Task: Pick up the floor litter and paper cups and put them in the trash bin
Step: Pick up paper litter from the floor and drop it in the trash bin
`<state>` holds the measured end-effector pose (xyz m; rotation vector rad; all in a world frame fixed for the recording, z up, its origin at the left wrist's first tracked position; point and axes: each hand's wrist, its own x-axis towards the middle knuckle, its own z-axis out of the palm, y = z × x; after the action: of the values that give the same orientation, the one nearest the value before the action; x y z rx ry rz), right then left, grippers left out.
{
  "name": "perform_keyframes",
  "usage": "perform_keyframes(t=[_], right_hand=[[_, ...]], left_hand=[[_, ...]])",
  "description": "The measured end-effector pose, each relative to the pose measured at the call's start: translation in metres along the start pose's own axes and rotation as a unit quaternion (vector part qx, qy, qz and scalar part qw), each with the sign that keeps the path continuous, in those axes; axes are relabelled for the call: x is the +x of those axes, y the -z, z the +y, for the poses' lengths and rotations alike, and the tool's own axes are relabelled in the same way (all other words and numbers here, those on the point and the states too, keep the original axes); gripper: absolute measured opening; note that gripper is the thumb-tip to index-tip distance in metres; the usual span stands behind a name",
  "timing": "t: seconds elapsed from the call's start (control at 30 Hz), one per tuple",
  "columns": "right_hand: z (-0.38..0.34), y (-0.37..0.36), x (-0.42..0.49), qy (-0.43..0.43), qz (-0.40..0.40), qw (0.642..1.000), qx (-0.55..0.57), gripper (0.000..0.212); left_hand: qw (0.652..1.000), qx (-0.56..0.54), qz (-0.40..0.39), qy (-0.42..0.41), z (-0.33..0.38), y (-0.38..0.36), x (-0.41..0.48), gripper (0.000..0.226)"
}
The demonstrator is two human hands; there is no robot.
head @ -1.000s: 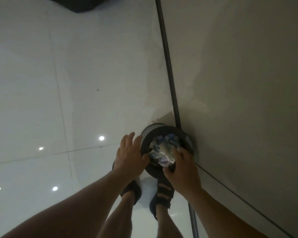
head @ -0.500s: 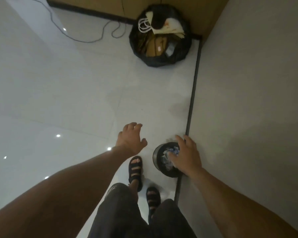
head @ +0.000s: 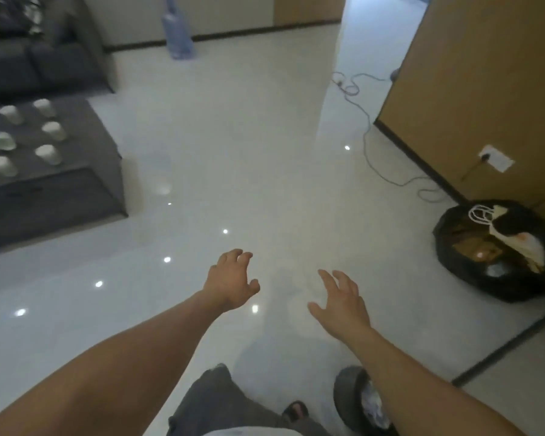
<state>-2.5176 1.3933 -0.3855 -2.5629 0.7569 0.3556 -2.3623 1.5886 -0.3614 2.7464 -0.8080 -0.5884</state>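
**Both hands empty over the floor; bin lower right, cups on table upper left**

Left hand (head: 230,283) is at frame centre, palm down, fingers loosely curled and spread, holding nothing. Right hand (head: 340,302) is just to its right, fingers straight and fanned, also released and empty. The hands are apart and neither touches anything; glossy white tile floor (head: 233,168) lies under them.

Trash bin (head: 342,394) is at the lower right edge of the frame: dark, round, partly hidden behind the right forearm. Crumpled paper litter (head: 372,407) shows inside it. A sandalled foot (head: 294,410) is just left of the bin, and a grey shorts leg (head: 214,401) is at bottom centre.

Paper cups (head: 48,154): several white ones on the dark low table (head: 76,184) at upper left, well apart from the hands. Most are upright; the ones at the far left edge are too blurred to tell. A dark sofa (head: 29,64) sits behind the table.

At the right edge a black bag (head: 453,256) sits open on the floor against the brown wall, with a white paper bag (head: 529,243) in it. A cable (head: 368,146) trails along the floor toward a wall socket (head: 497,158). A blue bottle (head: 177,36), blurred, is at top centre.
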Motion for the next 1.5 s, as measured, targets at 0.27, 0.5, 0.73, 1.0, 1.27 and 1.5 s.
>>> perform_keyframes(t=[0.27,0.5,0.73,1.0,1.27,1.5], right_hand=[[-0.240,-0.052,0.009,0.221,-0.036,0.970,-0.095,0.076],[-0.471,-0.139,-0.016,0.366,-0.080,0.921,-0.103,0.076],[-0.650,-0.212,-0.036,0.466,-0.105,0.866,-0.145,0.074],[-0.841,-0.310,-0.037,0.566,-0.154,0.790,-0.177,0.076],[-1.025,-0.376,-0.043,0.634,-0.191,0.719,-0.210,0.076],[-1.163,-0.439,-0.055,0.659,-0.187,0.695,-0.219,0.075]], left_hand=[[0.976,-0.077,0.103,0.176,-0.205,0.048,-0.117,0.068],[0.928,-0.097,0.146,0.330,-0.397,0.091,-0.231,0.070],[0.860,-0.159,0.193,0.446,-0.532,0.122,-0.307,0.070],[0.779,-0.203,0.216,0.552,-0.686,0.152,-0.339,0.070],[0.723,-0.223,0.228,0.613,-0.819,0.200,-0.369,0.070],[0.706,-0.229,0.236,0.627,-0.953,0.223,-0.396,0.071]])
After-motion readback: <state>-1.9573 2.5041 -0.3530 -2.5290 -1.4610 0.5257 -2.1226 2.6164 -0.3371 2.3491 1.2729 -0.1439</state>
